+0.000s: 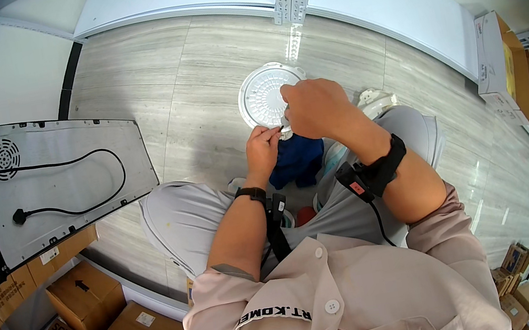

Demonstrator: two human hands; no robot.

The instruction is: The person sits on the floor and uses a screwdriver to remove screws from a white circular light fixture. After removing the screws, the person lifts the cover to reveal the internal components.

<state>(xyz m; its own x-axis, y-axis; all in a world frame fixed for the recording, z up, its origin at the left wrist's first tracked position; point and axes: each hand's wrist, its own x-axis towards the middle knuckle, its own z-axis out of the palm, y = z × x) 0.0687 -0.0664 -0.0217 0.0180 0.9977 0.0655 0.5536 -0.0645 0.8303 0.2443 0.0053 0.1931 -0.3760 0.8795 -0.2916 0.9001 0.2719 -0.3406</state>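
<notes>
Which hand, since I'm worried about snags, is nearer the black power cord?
Left. The left hand is to the right of the cord, by the lower edge of the round white disc; the right hand is farther right, at its lower-right side.

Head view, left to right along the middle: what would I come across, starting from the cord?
Black cord, left hand, right hand, white piece on the floor, white-sided box.

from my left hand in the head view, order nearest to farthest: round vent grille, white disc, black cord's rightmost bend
1. White disc: just ahead of the left hand.
2. Black cord's rightmost bend: off left, on the grey panel.
3. Round vent grille: farther left, same panel.
</notes>
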